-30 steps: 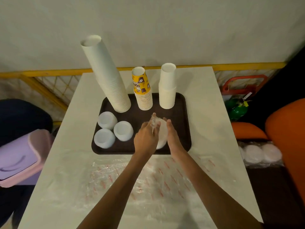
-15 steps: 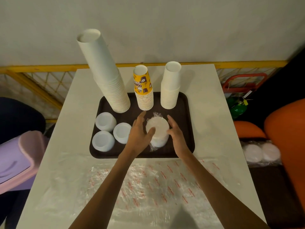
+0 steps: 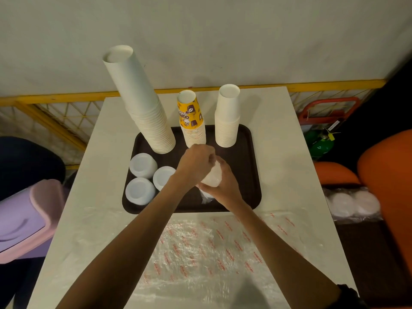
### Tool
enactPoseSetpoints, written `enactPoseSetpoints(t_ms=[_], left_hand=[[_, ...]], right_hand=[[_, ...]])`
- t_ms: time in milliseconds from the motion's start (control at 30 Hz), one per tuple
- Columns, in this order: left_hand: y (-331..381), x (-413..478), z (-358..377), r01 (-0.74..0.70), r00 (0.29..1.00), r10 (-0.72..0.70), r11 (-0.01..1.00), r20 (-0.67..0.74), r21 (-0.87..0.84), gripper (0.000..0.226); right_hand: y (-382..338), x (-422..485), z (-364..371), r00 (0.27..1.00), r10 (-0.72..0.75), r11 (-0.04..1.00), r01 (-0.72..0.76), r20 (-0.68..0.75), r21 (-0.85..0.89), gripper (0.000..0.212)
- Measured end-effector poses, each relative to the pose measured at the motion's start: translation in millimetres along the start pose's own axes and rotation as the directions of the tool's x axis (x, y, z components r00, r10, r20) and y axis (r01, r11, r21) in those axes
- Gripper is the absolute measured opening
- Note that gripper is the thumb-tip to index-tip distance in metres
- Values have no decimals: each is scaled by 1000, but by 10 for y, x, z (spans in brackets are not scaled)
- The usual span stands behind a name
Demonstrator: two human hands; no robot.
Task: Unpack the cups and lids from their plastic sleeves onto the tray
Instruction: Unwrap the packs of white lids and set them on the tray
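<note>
Two hands meet over the dark tray (image 3: 254, 166) on the white counter (image 3: 281, 152). Both hold one pack of lids (image 3: 213, 178), lifted a bit and tilted over the middle of the tray. The right hand (image 3: 224, 187) wraps its fingers round the low end of the pack. The left hand (image 3: 196, 165) is curled tight on the top end. I cannot tell if it grips the lids or only the wrap. A bit of clear plastic sleeve (image 3: 206, 197) hangs down under the pack.

Three piles of cups stand at the back of the tray. The tall white pile (image 3: 142, 108) leans on the left, the yellow pile (image 3: 192, 121) is in the middle, and the short white pile (image 3: 227, 117) is on the right. Three small stacks of white lids (image 3: 142, 165) sit close together on the left side of the tray.

Empty plastic wraps (image 3: 200, 253) with red print lie flat on the counter near the person. A purple bin (image 3: 22, 219) is off to the left. More wrapped lids (image 3: 354, 204) lie off the counter to the right, next to an orange seat (image 3: 390, 186).
</note>
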State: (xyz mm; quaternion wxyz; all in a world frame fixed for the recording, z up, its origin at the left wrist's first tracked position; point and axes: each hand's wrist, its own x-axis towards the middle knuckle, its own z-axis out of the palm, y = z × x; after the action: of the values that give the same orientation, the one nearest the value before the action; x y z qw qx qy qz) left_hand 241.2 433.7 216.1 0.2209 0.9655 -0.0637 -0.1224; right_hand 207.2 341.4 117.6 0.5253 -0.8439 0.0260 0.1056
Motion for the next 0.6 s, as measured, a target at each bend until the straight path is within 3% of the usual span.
enactPoseSetpoints(t_ms=[100,200,267,300,367,433,600], left_hand=[[5,11,-154,59,981,-85,987,-176,-148,5],[-14,-18,-290,65,907,-197,939,-373,-339,12],[28,-66,-323,4,896,-153,941,-416,-338,20],[46,-98,-295,-17,933,-83,962,-350,-274,27],[57,-148,-158,-18,999,18,1000,-51,-13,51],[23,-172,-15,-13,987,-17,982,161,187,63],[-96,-63,-17,64,997,-63,998,36,-17,17]], right_hand=[[72,-38,-86,998,-66,998,66,-2,-21,86],[63,-25,-100,995,-98,995,98,10,-8,85],[73,-11,-93,995,-99,995,99,8,-1,85],[80,-8,-88,996,-89,996,89,10,2,85],[77,11,-42,997,-74,997,74,-8,4,82],[60,37,8,999,-12,1000,12,-30,-11,75],[69,15,-38,999,-26,999,27,28,-38,83]])
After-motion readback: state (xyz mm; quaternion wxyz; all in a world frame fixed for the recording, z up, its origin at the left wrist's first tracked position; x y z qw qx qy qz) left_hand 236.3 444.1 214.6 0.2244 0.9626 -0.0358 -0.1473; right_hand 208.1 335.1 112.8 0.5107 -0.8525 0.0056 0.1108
